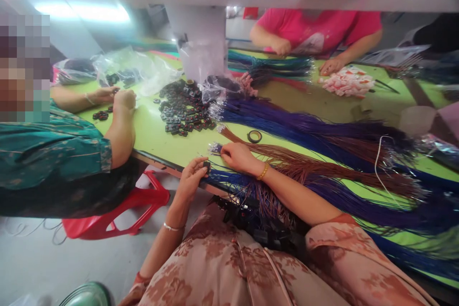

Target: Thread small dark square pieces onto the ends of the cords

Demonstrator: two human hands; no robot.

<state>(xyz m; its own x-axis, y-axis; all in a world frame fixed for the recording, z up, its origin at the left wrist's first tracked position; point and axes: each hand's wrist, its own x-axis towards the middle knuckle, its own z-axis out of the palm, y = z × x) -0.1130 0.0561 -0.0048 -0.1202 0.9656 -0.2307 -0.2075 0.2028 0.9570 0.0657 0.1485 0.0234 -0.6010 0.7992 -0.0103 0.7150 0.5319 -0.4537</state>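
Observation:
My left hand (191, 178) is at the table's near edge, its thumb and fingertips closed on a small black connector housing (207, 166). To its right, my right hand (241, 157) bends down over a bundle of blue wires (224, 176), fingers pinched at the wires close to their silvery terminal ends (215, 148). Exactly how many wires it grips is hidden. Beneath my right forearm, a bunch of wired black connectors (251, 215) hangs over the edge onto my lap. Brown wires (272, 153) lie just beyond my right hand.
A heap of black connectors (184, 107) lies on the green table (150, 136). Near it are a tape roll (254, 136) and purple-blue wires (287, 119). Left, a co-worker's hands (124, 99) handle small parts above a red stool (118, 217). Opposite, another person in pink (315, 31) works beside pale connectors (347, 82).

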